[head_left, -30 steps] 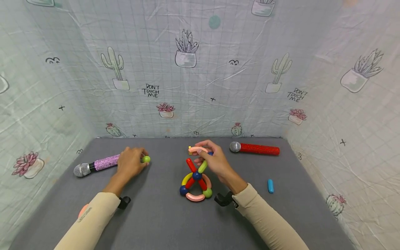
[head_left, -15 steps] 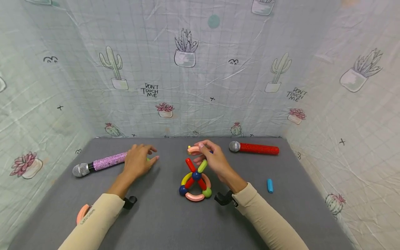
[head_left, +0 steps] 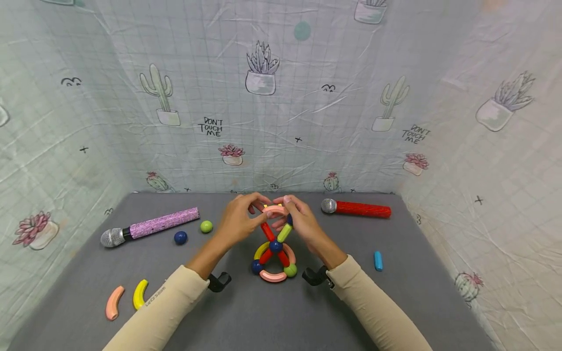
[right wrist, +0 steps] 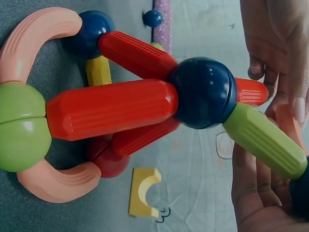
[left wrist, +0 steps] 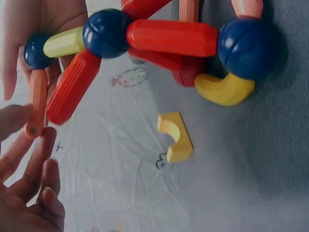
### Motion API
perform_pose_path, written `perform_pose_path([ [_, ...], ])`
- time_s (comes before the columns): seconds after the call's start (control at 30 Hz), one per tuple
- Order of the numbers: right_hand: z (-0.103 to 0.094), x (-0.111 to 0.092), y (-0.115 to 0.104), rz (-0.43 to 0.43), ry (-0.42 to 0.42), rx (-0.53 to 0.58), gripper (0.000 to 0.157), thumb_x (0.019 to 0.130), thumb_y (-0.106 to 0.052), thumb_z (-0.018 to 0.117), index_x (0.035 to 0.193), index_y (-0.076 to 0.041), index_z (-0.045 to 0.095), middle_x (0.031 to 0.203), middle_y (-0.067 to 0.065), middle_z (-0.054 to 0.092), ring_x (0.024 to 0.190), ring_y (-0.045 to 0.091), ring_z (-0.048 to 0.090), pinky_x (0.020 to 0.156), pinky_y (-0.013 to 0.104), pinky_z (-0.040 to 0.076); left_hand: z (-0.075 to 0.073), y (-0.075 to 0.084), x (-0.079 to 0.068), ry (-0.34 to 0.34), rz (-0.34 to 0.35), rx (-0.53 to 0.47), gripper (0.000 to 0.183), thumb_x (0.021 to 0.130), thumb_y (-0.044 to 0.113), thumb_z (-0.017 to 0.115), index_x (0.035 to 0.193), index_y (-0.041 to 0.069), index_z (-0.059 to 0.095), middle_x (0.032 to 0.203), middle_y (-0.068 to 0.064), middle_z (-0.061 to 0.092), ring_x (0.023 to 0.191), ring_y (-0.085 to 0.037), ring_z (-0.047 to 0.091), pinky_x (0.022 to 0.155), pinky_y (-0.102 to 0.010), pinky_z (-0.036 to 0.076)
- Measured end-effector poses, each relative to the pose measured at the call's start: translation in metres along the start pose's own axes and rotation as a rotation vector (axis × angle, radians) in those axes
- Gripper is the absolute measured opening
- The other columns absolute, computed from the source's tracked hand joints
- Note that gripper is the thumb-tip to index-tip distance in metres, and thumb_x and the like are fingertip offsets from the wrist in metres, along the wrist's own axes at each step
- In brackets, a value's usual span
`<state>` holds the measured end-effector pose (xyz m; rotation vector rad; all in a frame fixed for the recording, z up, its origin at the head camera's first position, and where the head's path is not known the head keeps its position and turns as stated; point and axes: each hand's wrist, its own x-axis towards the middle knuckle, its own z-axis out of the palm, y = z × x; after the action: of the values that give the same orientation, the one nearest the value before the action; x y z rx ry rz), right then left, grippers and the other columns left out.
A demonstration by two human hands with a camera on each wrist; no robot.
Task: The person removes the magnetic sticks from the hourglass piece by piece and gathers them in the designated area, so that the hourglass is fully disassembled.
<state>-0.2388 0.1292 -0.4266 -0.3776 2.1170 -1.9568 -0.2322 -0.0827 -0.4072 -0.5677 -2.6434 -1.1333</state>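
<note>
A magnetic ball-and-rod construction stands mid-table, its central blue ball [head_left: 276, 246] above a ring of curved rods and balls. A red rod [head_left: 267, 231] and a light green rod [head_left: 285, 232] rise from that ball. The green rod ends in another blue ball [left wrist: 38, 50], with a peach curved rod [head_left: 275, 209] attached. My right hand [head_left: 304, 222] holds this upper ball, its fingers around it. With thumb and fingertips, my left hand [head_left: 239, 222] pinches the peach rod's free end, close to the top of the red rod. Fingers partly hide the upper joint.
Left: a purple glitter microphone [head_left: 160, 224], loose blue ball [head_left: 180, 238], green ball [head_left: 206, 226], peach rod [head_left: 114, 303] and yellow rod [head_left: 140, 294]. Right: a red microphone [head_left: 362, 208] and blue rod [head_left: 378, 261]. A yellow arch block [left wrist: 181, 137] sits behind the construction.
My left hand has left the green ball, moved right to the construction and taken the peach rod's end. The loose balls and left-hand rods are now uncovered. My right hand stays nearly in place.
</note>
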Motion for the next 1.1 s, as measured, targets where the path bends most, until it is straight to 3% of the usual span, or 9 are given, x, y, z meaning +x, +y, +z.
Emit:
perform_pose_path([
  [0.1,-0.001,-0.002,0.001,-0.018,-0.008,0.004,0.051,0.116,-0.048,0.034,0.145,-0.014,0.058,0.12,0.016,0.077,0.104,0.05,0.073,0.091,0.049,0.062,0.003,0.001,0.0,0.016,0.01,-0.007,0.021,0.095,0.024,0.082,0.116,0.02,0.077,0.098,0.001,0.077,0.089,-0.021,0.059,0.075,-0.035,0.044],
  [0.2,-0.004,-0.008,0.003,-0.054,0.003,0.004,0.05,0.116,-0.046,0.035,0.143,-0.011,0.059,0.123,0.022,0.076,0.1,0.035,0.078,0.091,0.042,0.062,0.004,0.0,-0.002,0.032,0.031,-0.009,0.019,0.096,0.023,0.082,0.114,0.02,0.077,0.096,0.001,0.075,0.086,-0.021,0.057,0.074,-0.035,0.043],
  [0.37,-0.012,-0.021,0.01,-0.1,0.034,-0.013,0.036,0.116,-0.032,0.044,0.14,-0.009,0.059,0.13,0.026,0.072,0.108,0.018,0.076,0.096,0.045,0.06,0.003,0.001,-0.006,0.058,0.076,0.004,0.017,0.097,0.024,0.08,0.114,0.02,0.077,0.095,0.0,0.073,0.083,-0.022,0.056,0.074,-0.035,0.044],
  [0.63,-0.018,-0.027,0.019,-0.148,0.015,-0.06,0.03,0.113,-0.027,0.054,0.14,-0.014,0.06,0.134,0.024,0.07,0.12,0.027,0.073,0.099,0.05,0.06,0.004,0.006,-0.01,0.091,0.134,0.09,0.017,0.098,0.025,0.079,0.115,0.021,0.077,0.098,-0.001,0.069,0.087,-0.021,0.058,0.075,-0.034,0.049],
  [0.87,-0.019,-0.029,0.022,-0.164,0.026,-0.053,0.034,0.113,-0.026,0.053,0.141,-0.007,0.059,0.132,0.025,0.07,0.119,0.032,0.072,0.102,0.064,0.055,0.008,0.008,-0.007,0.13,0.185,0.202,0.017,0.101,0.026,0.075,0.116,0.019,0.08,0.092,0.0,0.062,0.085,-0.019,0.053,0.07,-0.032,0.045],
  [0.97,-0.019,-0.03,0.022,-0.167,0.027,-0.055,0.035,0.113,-0.027,0.052,0.141,-0.007,0.059,0.131,0.025,0.07,0.119,0.033,0.072,0.102,0.066,0.053,0.007,0.007,-0.007,0.139,0.178,0.195,0.018,0.104,0.025,0.071,0.117,0.016,0.08,0.091,-0.001,0.059,0.082,-0.017,0.049,0.069,-0.032,0.042],
  [1.1,-0.017,-0.03,0.023,-0.163,0.038,-0.06,0.03,0.113,-0.027,0.054,0.138,-0.013,0.061,0.13,0.023,0.071,0.121,0.041,0.07,0.1,0.061,0.057,0.0,0.005,-0.012,0.138,0.15,0.113,0.022,0.104,0.026,0.069,0.121,0.015,0.077,0.1,-0.002,0.066,0.085,-0.021,0.055,0.074,-0.033,0.046],
])
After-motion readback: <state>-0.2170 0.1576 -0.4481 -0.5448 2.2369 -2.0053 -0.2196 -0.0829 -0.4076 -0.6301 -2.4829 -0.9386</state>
